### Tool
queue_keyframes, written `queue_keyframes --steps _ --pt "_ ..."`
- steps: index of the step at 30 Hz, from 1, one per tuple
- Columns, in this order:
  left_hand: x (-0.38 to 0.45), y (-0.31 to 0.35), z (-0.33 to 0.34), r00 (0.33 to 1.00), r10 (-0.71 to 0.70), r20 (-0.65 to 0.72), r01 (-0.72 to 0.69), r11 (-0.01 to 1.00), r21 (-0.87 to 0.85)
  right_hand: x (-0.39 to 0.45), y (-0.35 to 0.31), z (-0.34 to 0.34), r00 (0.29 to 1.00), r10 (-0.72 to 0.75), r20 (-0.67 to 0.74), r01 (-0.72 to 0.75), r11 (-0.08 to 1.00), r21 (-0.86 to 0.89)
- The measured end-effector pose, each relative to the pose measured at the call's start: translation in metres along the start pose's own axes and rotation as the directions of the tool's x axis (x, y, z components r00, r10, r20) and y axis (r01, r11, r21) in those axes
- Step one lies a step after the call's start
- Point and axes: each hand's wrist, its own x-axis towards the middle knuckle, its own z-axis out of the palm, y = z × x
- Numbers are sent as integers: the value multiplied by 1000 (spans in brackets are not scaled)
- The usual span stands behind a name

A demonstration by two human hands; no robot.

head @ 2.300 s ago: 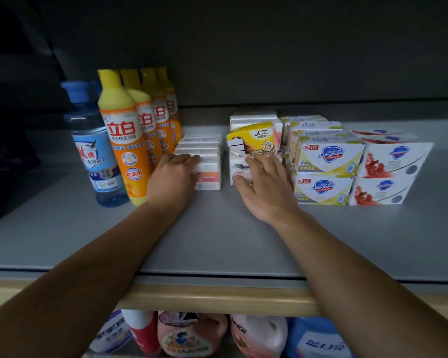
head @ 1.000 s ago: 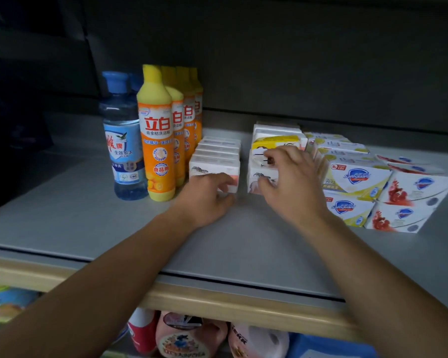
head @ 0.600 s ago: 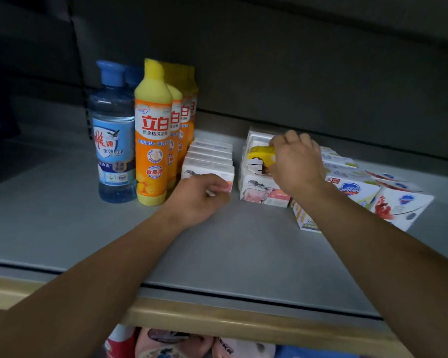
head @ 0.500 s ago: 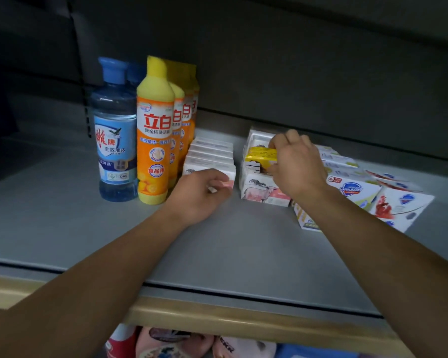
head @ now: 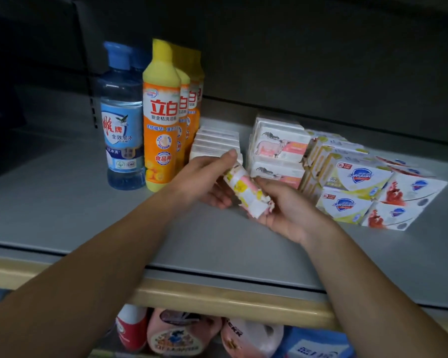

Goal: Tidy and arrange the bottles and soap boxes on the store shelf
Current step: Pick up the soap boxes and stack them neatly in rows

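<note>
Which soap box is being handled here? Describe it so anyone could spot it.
On the grey shelf, right of the orange bottles, both hands hold one box above the surface. Unlike the stacked white boxes, it is tilted, with yellow and pink print.

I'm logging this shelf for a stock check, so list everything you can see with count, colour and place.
blue bottle: one in front, another behind, far left of shelf.
orange bottles: row of four, right of the blue.
white soap boxes: low row beside the orange bottles.
pink-print soap boxes: stacked, middle.
yellow Safeguard boxes: stacked, right.
red Safeguard boxes: stacked, far right.
lower-shelf products: several, partly hidden.
yellow-and-white soap box: one, held above shelf.
left hand: grips that box.
right hand: grips its other end.
</note>
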Motion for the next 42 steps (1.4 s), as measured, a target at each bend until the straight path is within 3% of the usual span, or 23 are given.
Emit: queue_keyframes --steps 10,14,19,24,29,33,37,39,42 --pt "1 -3 0 996 -81 -20 81 996 -27 5 3 -8 1000 20 -7 -20 998 -52" --pt "0 -4 1 999 -36 6 36 995 -90 8 10 -6 991 -132 8 132 988 -78" --pt "-2 -5 7 985 174 -16 -175 985 -8 2 15 -8 904 -427 20 404 838 -367" --pt "-9 6 15 965 260 -31 -258 965 53 -23 -5 -10 902 -429 50 360 680 -639" --pt "-24 20 63 963 261 59 -259 965 -49 -68 -22 -48 884 -466 46 372 640 -672" --pt "-20 24 129 967 229 113 -227 973 -30 -116 -25 -97 868 -483 -115 327 731 -599" --pt "-6 14 193 976 198 86 -212 957 201 -157 -35 -166 782 -501 -371 227 783 -579" --pt "-3 5 218 962 226 156 -270 875 402 -173 -42 -209 705 -504 -499 133 784 -606" --pt "-2 -9 245 917 276 289 -399 662 634 -191 -51 -267 579 -521 -627 -56 742 -668"
